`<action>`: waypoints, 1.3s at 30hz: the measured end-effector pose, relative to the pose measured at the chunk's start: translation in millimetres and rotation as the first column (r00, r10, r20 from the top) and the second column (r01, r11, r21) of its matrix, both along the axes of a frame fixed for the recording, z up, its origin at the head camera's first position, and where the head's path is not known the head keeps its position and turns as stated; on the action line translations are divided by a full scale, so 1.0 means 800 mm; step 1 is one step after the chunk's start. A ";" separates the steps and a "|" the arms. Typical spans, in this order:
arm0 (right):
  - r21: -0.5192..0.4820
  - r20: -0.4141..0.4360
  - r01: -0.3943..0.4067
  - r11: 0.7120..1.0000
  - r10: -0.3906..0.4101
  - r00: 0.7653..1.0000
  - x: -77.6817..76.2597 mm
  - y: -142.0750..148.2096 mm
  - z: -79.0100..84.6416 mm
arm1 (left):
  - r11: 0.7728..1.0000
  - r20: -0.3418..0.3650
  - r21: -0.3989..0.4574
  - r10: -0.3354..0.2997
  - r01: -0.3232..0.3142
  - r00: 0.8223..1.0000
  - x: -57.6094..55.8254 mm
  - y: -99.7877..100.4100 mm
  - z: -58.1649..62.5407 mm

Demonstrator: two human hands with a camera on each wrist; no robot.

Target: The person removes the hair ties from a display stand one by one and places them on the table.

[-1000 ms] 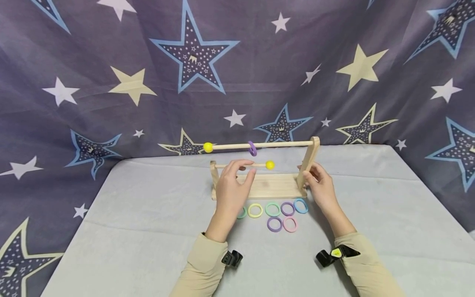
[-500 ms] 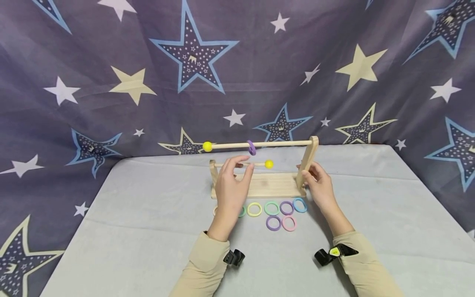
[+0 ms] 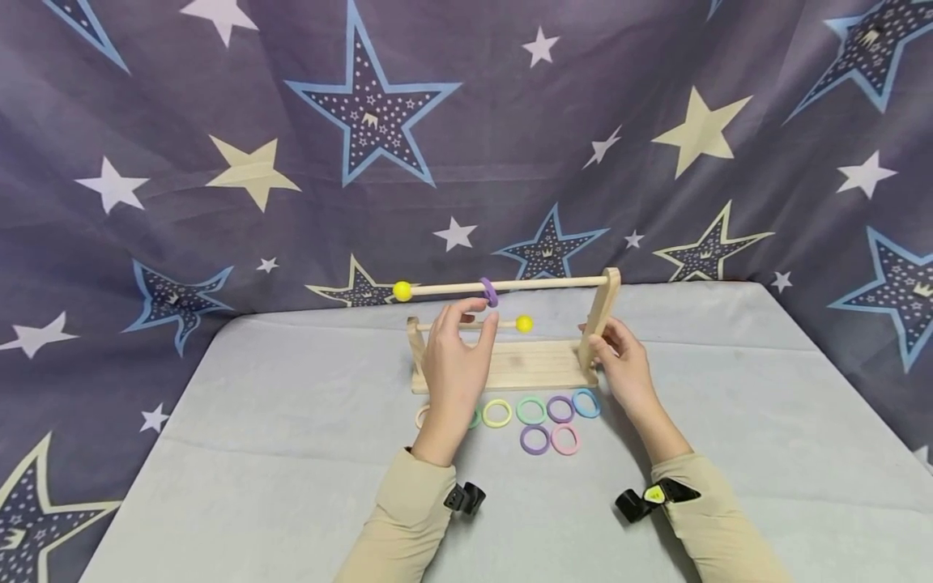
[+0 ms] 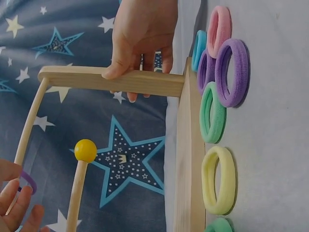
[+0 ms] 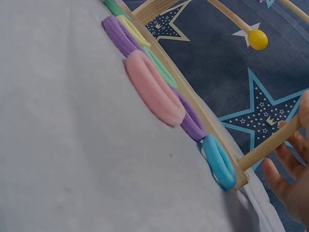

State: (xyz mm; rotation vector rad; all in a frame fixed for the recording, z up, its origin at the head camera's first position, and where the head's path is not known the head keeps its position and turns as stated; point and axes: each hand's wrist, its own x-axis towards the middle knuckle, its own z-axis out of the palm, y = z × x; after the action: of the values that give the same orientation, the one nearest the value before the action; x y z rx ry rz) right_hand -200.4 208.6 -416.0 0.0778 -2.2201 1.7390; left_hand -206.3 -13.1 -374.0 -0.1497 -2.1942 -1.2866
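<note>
A wooden stand [image 3: 535, 364] has a long upper rod [image 3: 561, 283] and a short lower rod [image 3: 503, 325], both tipped with yellow balls. One purple hair tie [image 3: 492, 295] hangs around the upper rod. Just below it is my left hand [image 3: 455, 364], its thumb and fingers spread apart and curved; in the left wrist view its fingers [image 4: 17, 208] are close beside the tie, and I cannot tell if they touch it. My right hand [image 3: 627, 364] holds the stand's right upright [image 3: 601, 312] between thumb and fingers.
Several hair ties lie in front of the base, including yellow [image 3: 497, 414], blue [image 3: 586, 403] and pink [image 3: 565, 440] ones. My left forearm partly hides those on the left. A grey cloth covers the table [image 3: 291, 486], and a star-patterned curtain [image 3: 466, 162] hangs behind.
My left hand has risen slightly toward the purple hair tie on the upper rod. My right hand keeps its hold on the upright. The whole view has shifted a little.
</note>
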 end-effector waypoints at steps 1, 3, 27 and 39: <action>-0.002 0.001 -0.001 1.000 0.001 1.000 0.000 0.000 -0.001 | 1.000 0.002 -0.003 0.004 -0.004 1.000 -0.001 0.000 0.000; -0.004 0.001 -0.002 1.000 0.002 1.000 0.000 0.000 -0.001 | 1.000 0.006 -0.007 0.011 -0.011 1.000 -0.002 0.001 0.000; -0.003 0.023 0.008 1.000 -0.008 1.000 0.000 -0.002 0.000 | 0.999 0.007 -0.038 0.033 -0.033 0.999 -0.011 0.005 0.002; 0.013 0.010 0.017 1.000 -0.017 1.000 0.000 -0.002 -0.001 | 1.000 -0.019 0.007 0.021 -0.020 1.000 -0.006 -0.004 0.001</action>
State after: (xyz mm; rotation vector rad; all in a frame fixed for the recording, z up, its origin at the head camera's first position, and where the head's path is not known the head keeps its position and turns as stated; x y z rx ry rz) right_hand -200.1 207.3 -416.4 0.0527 -2.2330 1.7204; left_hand -210.8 -16.2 -373.4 -0.1355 -2.1696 -1.2768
